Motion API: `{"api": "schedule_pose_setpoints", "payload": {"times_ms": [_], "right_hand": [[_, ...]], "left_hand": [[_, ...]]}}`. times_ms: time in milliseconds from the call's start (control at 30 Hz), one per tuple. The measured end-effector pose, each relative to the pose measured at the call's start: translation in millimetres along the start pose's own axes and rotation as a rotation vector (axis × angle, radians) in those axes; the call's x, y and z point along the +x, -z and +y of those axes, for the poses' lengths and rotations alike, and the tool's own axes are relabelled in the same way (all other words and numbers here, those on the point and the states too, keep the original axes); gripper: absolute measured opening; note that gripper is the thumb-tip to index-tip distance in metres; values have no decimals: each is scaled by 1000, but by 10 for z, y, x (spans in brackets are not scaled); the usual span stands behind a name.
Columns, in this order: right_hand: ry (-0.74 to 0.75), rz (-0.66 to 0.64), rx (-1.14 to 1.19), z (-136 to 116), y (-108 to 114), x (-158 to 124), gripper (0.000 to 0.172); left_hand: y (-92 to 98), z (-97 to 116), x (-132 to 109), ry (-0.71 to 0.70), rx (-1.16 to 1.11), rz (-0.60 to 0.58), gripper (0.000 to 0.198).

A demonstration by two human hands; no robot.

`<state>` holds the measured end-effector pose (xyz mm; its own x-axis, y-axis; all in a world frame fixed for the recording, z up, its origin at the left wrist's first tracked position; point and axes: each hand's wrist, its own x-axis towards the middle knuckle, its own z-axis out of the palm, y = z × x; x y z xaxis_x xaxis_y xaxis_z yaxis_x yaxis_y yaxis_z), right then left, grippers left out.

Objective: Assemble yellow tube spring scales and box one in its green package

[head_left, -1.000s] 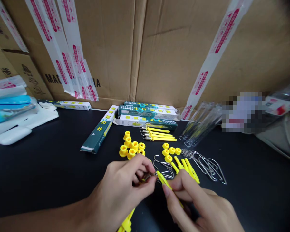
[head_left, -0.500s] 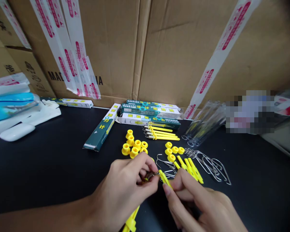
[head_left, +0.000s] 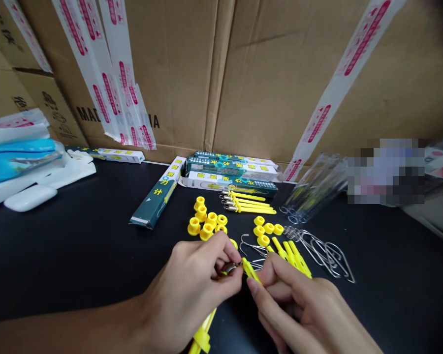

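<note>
My left hand (head_left: 195,285) is closed in a pinch around a shiny metal spring (head_left: 229,268), mostly hidden by the fingers. Between thumb and fingers, my right hand (head_left: 299,300) grips a slotted yellow plastic rod (head_left: 251,271). The rod's tip meets the spring's end at the left fingertips; whether they are hooked together I cannot tell. Just beyond the hands lie wire hooks (head_left: 256,252) and loose yellow slotted rods (head_left: 291,254). Under my left wrist, more long yellow plastic pieces (head_left: 202,338) are partly covered.
Yellow flanged caps (head_left: 194,226), small yellow rings (head_left: 263,240) and rods with springs (head_left: 249,202) lie ahead. Large wire hooks (head_left: 328,253) and clear tubes (head_left: 313,187) are at right. Printed boxes (head_left: 158,194) stand before a cardboard wall (head_left: 177,73). A white case (head_left: 30,197) lies left.
The rod and the spring's end stay together at the fingertips, with slightly more of the metal showing in my left hand. The whole view has shifted a little.
</note>
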<state>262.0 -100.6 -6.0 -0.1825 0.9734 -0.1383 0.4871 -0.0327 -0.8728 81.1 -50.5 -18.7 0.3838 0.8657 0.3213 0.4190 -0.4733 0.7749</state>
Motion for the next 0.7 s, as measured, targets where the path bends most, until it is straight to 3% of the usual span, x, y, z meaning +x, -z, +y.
{"api": "schedule_pose_setpoints", "payload": {"times_ms": [433, 700], "right_hand": [[-188, -179, 340, 32, 60, 130, 43], [-204, -239, 511, 14, 136, 141, 55]], "left_hand": [[28, 33, 22, 42, 7, -60, 23], [36, 36, 2, 217, -85, -109, 38]]}}
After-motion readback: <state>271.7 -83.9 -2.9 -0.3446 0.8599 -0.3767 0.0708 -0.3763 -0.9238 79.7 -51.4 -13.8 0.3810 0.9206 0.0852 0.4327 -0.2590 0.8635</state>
